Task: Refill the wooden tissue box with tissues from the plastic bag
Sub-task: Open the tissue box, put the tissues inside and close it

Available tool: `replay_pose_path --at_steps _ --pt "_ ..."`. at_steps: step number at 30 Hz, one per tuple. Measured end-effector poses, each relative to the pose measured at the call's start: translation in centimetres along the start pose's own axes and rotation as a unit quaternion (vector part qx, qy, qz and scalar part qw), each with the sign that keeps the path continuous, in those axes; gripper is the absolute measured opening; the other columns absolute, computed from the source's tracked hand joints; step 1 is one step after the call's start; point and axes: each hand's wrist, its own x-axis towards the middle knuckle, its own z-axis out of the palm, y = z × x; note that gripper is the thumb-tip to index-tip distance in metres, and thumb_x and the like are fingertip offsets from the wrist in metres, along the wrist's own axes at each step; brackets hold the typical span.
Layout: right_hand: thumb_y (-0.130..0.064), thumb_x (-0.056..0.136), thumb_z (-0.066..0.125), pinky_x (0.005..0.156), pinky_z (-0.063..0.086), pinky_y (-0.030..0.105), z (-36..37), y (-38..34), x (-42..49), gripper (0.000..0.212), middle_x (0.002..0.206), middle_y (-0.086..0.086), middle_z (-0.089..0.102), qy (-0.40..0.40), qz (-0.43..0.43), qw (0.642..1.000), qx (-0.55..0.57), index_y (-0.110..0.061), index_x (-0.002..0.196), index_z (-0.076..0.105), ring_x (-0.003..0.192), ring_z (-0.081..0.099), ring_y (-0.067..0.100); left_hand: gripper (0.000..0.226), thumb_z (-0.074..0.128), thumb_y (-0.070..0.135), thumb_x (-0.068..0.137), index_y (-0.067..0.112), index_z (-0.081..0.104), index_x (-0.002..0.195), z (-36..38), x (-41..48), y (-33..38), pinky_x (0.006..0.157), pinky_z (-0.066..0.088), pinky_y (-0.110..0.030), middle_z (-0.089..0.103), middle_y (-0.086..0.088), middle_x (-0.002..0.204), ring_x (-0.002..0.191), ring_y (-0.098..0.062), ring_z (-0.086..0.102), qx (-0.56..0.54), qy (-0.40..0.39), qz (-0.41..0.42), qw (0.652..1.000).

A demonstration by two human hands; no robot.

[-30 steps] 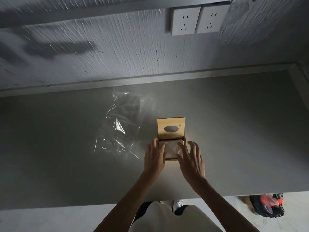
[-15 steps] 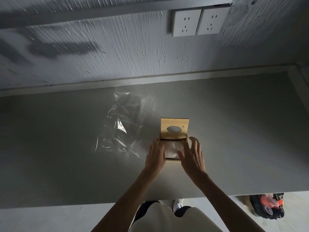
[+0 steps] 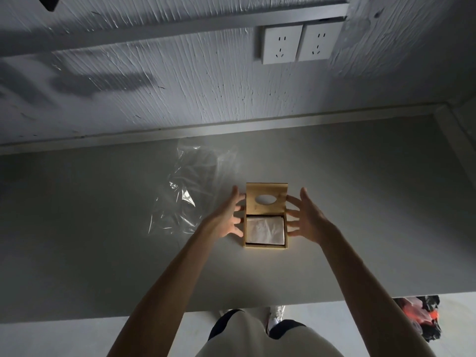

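The wooden tissue box point(image 3: 265, 245) sits on the grey table with its lid point(image 3: 266, 210) standing up at the back, an oval slot in it. A white stack of tissues point(image 3: 264, 230) lies inside the box. My left hand point(image 3: 226, 217) is beside the box's left side, fingers spread, holding nothing. On the right side my right hand point(image 3: 307, 217) is spread the same way, fingertips near the lid's edge. Whether the fingertips touch the lid is unclear. The clear plastic bag point(image 3: 190, 191) lies crumpled and flat to the left of the box.
The grey table point(image 3: 373, 228) runs to a white textured wall point(image 3: 180, 81) at the back, with two sockets point(image 3: 296, 43) above. The table's front edge is near my body. A red and black bundle point(image 3: 422, 318) lies on the floor at the lower right.
Both hands lifted off the tissues and moved apart and forward to the sides of the box and its lid. The tissues are now fully uncovered.
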Motion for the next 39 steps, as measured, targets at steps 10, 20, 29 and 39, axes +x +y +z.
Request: replay_pose_path --at_steps 10,20,29,39 --pt "-0.005 0.082 0.07 0.077 0.058 0.026 0.4 3.5 -2.2 0.048 0.126 0.013 0.065 0.004 -0.131 0.991 -0.016 -0.005 0.129 0.059 0.101 0.068 0.016 0.048 0.067 -0.001 0.087 0.023 0.056 0.127 -0.2 -1.9 -4.3 0.079 0.055 -0.04 0.055 0.002 0.134 0.114 -0.021 0.061 0.054 0.048 0.104 0.992" --pt "0.008 0.093 0.057 0.086 0.054 0.022 0.9 8.1 -0.7 0.056 0.135 0.014 0.058 0.132 -0.196 0.96 -0.15 -0.004 0.145 0.042 0.101 0.065 0.002 0.06 0.063 -0.004 0.089 0.021 0.046 0.141 1.5 -1.4 -7.9 0.086 0.052 -0.028 0.06 0.004 0.131 0.116 -0.015 0.061 0.085 0.103 0.178 0.975" --pt "-0.011 0.088 0.072 0.08 0.044 0.003 0.9 9.6 -1.2 0.054 0.119 -0.01 0.065 0.19 -0.224 0.913 -0.282 -0.019 0.139 0.055 0.113 0.058 0.008 0.075 0.061 -0.013 0.084 0.02 0.039 0.148 1.5 -0.9 -10.0 0.083 0.053 -0.017 0.061 0.004 0.134 0.111 0.006 0.061 0.163 0.127 0.209 0.956" --pt "-0.013 0.093 0.066 0.096 0.052 0.049 1.5 14.4 -3.5 0.067 0.16 0.007 0.032 0.172 -0.406 0.748 -0.497 -0.021 0.152 0.036 0.123 0.059 0.034 0.083 0.067 0.019 0.091 0.012 0.016 0.156 2.5 -2.1 -13.8 0.111 0.03 -0.024 0.013 -0.011 0.164 0.144 -0.019 0.029 0.461 0.169 0.318 0.811"
